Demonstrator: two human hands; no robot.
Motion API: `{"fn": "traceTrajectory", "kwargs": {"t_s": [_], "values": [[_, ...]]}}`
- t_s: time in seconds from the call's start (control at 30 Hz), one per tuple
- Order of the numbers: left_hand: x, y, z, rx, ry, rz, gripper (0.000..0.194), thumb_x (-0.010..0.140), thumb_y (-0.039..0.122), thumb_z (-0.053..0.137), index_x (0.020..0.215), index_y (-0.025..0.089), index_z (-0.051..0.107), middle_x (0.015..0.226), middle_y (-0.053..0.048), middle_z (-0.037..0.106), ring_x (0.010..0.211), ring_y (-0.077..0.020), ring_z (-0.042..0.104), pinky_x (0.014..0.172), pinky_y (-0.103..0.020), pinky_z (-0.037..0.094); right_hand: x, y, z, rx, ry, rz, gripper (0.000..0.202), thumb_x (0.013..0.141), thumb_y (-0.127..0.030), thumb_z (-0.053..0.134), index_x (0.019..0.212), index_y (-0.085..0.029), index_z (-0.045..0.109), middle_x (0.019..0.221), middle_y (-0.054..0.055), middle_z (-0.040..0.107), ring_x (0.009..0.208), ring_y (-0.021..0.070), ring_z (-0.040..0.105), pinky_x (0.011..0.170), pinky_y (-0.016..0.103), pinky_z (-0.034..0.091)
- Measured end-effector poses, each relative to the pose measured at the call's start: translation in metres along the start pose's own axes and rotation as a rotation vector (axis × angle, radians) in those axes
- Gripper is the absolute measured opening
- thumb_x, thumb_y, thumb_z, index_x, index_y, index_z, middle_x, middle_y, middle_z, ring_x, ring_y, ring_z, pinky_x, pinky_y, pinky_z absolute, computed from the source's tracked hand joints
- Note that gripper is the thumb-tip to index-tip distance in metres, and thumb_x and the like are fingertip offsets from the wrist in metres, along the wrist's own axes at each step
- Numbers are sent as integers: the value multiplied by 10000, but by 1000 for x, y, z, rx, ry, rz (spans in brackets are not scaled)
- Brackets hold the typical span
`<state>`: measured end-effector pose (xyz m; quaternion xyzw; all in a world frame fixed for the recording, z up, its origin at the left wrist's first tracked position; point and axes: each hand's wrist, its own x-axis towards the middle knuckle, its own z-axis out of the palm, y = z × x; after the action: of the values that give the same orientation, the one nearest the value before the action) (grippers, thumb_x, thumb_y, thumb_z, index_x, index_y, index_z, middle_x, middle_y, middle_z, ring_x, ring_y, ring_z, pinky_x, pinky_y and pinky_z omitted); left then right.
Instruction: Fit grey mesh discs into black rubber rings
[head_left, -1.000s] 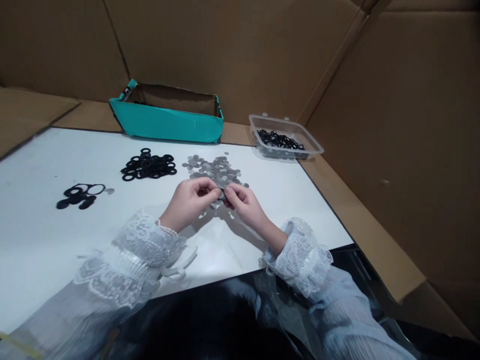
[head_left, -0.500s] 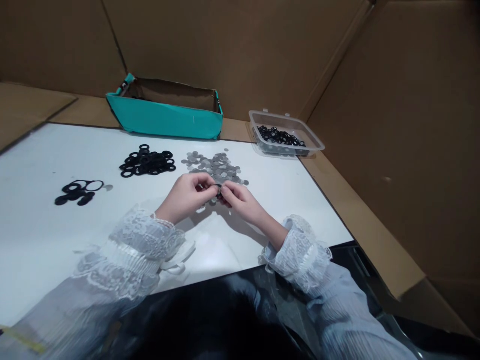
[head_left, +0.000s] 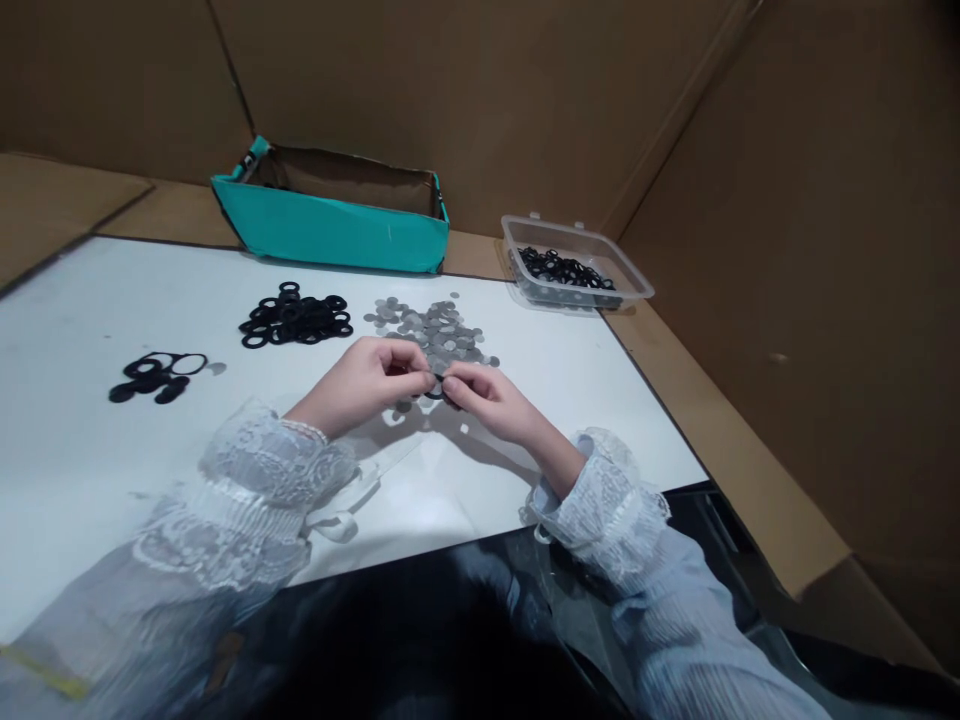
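Observation:
Between my fingertips is a small black ring [head_left: 436, 388], pinched from the left by my left hand [head_left: 373, 382] and from the right by my right hand [head_left: 491, 400]. Something pale shows inside the ring. Just beyond and beneath my hands lies a spread of small grey discs [head_left: 442, 330] on the white table [head_left: 420, 490]. A pile of black rings [head_left: 296, 318] is left of the discs. Farther left, a smaller group of black pieces [head_left: 150, 378] lies beside a grey disc [head_left: 217, 369].
At the back stands a turquoise open box [head_left: 337, 235]. A clear plastic container [head_left: 637, 285] holding many black rings is at the back right. Cardboard walls [head_left: 525, 110] enclose the table at the back and right.
My hands have shifted slightly, the fingertips a little farther apart, so more of the black ring shows between them. The view has tilted a little.

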<state>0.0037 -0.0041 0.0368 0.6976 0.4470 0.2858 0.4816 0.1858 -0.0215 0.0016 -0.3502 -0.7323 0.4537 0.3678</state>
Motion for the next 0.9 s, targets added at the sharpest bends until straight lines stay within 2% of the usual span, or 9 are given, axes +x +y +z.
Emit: {"fn": "traceTrajectory", "kwargs": {"t_s": [0.17,0.27,0.33,0.5,0.7,0.9], "values": [[-2,-2,7,-39,55,19,185,680,341,616,620,171,576,518,22,517,482,-100,457,467,-225,349,1,5,8,61,81,14,381,908,-535,437,707,-212,452,647,-20,440,607,123,412,598,275,353],[-1,-5,10,-62,100,36,184,702,349,596,655,173,567,551,23,519,484,-98,457,466,-226,363,3,8,17,83,190,3,352,928,-507,405,723,-220,423,658,-19,433,620,129,421,609,279,361],[0,-7,10,-36,86,41,175,710,344,584,669,175,565,565,18,530,500,-106,475,477,-230,377,3,9,21,37,238,5,318,941,-461,392,732,-222,409,666,-18,431,629,131,422,613,279,357],[1,-9,8,120,44,20,151,708,318,575,699,168,595,586,3,566,560,-135,530,531,-249,405,0,8,21,-148,250,-1,264,939,-358,400,713,-224,374,657,-21,430,626,136,416,614,283,342],[1,-12,12,41,162,17,170,710,335,581,695,166,585,604,-1,572,549,-128,521,511,-246,411,2,8,20,-135,230,26,218,917,-344,448,741,-226,397,665,-17,446,618,140,413,585,286,328],[1,-12,15,-17,259,30,163,711,333,582,706,170,573,573,17,548,513,-116,500,492,-241,404,5,13,21,9,310,20,238,881,-397,517,751,-210,448,667,-26,456,614,120,437,585,277,358]]}}
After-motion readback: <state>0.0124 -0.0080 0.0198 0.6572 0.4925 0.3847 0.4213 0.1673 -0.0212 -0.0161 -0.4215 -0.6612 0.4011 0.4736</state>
